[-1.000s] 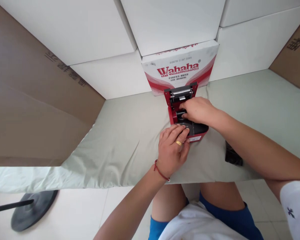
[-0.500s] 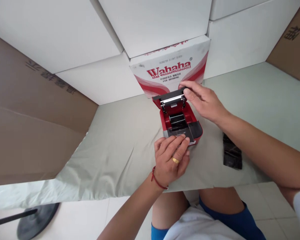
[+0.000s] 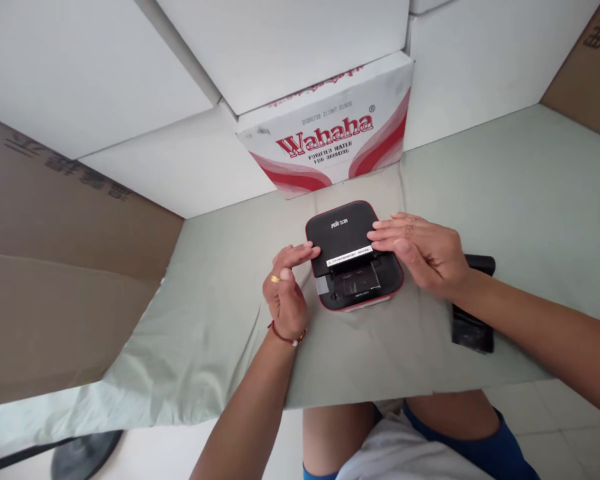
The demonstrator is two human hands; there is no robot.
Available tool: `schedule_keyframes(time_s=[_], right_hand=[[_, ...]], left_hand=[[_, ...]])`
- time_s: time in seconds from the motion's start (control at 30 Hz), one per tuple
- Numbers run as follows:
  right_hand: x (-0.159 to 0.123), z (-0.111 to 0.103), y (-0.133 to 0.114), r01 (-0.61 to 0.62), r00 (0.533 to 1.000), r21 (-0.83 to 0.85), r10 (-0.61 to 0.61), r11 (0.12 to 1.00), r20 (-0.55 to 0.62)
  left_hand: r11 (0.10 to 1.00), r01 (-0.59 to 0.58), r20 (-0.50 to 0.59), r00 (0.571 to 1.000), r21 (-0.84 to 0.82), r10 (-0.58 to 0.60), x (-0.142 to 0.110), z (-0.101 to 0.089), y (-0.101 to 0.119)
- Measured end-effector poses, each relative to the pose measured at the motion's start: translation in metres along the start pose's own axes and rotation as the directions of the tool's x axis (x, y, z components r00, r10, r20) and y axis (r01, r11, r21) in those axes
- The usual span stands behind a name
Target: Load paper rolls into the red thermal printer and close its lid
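A small red-and-black label printer (image 3: pixel 343 233) sits on the cloth-covered table, its black lid lying down over the body. Black film (image 3: pixel 363 280) shows at the front, below the lid's edge and its white warning label (image 3: pixel 350 256). My left hand (image 3: pixel 287 287) touches the lid's left edge with its fingertips, fingers extended. The fingers of my right hand (image 3: pixel 425 250) lie stretched flat on the lid's right side. Partly under my right forearm is a black film strip with a dark roll end (image 3: pixel 473 327).
A white and red Wahaha water carton (image 3: pixel 330 143) stands behind the printer against large white boxes (image 3: pixel 300 40). Brown cardboard boxes (image 3: pixel 55 287) stand at left and far right. The table's front edge runs just above my knees.
The printer's lid has swung down from raised to lying flat, covering the roll inside. My left hand has moved from the front to the left edge; my right hand has come down with the lid.
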State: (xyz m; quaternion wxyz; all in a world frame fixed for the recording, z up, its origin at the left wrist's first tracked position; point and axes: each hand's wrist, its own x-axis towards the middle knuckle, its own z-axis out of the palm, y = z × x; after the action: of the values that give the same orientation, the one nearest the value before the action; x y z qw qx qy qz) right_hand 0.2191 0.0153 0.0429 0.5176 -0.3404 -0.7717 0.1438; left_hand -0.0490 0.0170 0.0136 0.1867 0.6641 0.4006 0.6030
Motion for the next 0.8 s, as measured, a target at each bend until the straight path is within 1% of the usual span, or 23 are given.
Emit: schedule_keyframes(time_s=[0.07,0.13,0.2,0.23,0.27,0.33,0.4,0.43,0.47,0.53,0.57,0.6,0.67,0.73,0.8], right_hand=[[0.000,0.002,-0.001,0.024,0.999,-0.039,-0.025,0.999,-0.024],[-0.001,0.003,0.000,0.019,1.000,-0.058,-0.020,0.998,-0.022],[-0.002,0.004,0.002,0.016,1.000,-0.044,-0.017,0.999,-0.026],[-0.003,0.004,0.002,0.020,0.999,-0.028,-0.021,0.999,-0.031],[-0.004,0.004,0.003,0.028,0.999,-0.015,-0.028,0.999,-0.036],[-0.005,0.004,0.001,0.046,0.998,-0.011,-0.047,0.999,-0.031],[-0.008,0.005,-0.005,0.076,0.997,-0.028,-0.077,0.997,-0.023],[-0.009,0.006,-0.008,0.106,0.994,-0.035,-0.107,0.994,-0.018],[-0.011,0.007,-0.012,0.148,0.989,-0.038,-0.148,0.988,-0.008],[-0.014,0.010,-0.018,0.249,0.968,-0.049,-0.249,0.967,0.020],[-0.015,0.012,-0.020,0.300,0.954,-0.064,-0.298,0.952,0.033],[-0.016,0.014,-0.020,0.342,0.940,-0.084,-0.339,0.936,0.041],[-0.018,0.016,-0.020,0.396,0.918,-0.121,-0.395,0.910,0.039],[-0.018,0.018,-0.018,0.421,0.906,-0.132,-0.421,0.897,0.030],[-0.018,0.018,-0.017,0.429,0.903,-0.115,-0.429,0.896,0.023]], left_hand=[[0.999,-0.052,0.025,0.998,0.002,0.052,-0.004,-0.002,-0.003],[0.997,-0.077,0.082,0.994,0.023,0.074,-0.006,-0.005,-0.004],[0.997,-0.065,0.117,0.991,0.035,0.061,-0.007,-0.006,-0.006],[0.999,-0.052,0.123,0.991,0.013,0.050,-0.007,-0.005,-0.007],[0.999,-0.025,0.130,0.991,-0.026,0.029,-0.007,-0.004,-0.009],[0.987,0.064,0.118,0.992,-0.150,-0.047,-0.007,0.000,-0.011],[0.938,0.175,0.095,0.984,-0.299,-0.154,-0.007,0.005,-0.014],[0.899,0.237,0.099,0.972,-0.368,-0.215,-0.007,0.006,-0.015],[0.852,0.302,0.124,0.953,-0.427,-0.276,-0.007,0.007,-0.015],[0.741,0.440,0.239,0.898,-0.507,-0.370,-0.005,0.006,-0.016],[0.685,0.498,0.310,0.867,-0.532,-0.390,-0.004,0.006,-0.016],[0.638,0.542,0.376,0.840,-0.547,-0.392,-0.002,0.005,-0.017],[0.582,0.593,0.467,0.803,-0.557,-0.371,0.001,0.003,-0.016],[0.561,0.616,0.516,0.782,-0.553,-0.351,0.004,0.003,-0.016],[0.553,0.632,0.539,0.767,-0.542,-0.349,0.005,0.003,-0.016]])
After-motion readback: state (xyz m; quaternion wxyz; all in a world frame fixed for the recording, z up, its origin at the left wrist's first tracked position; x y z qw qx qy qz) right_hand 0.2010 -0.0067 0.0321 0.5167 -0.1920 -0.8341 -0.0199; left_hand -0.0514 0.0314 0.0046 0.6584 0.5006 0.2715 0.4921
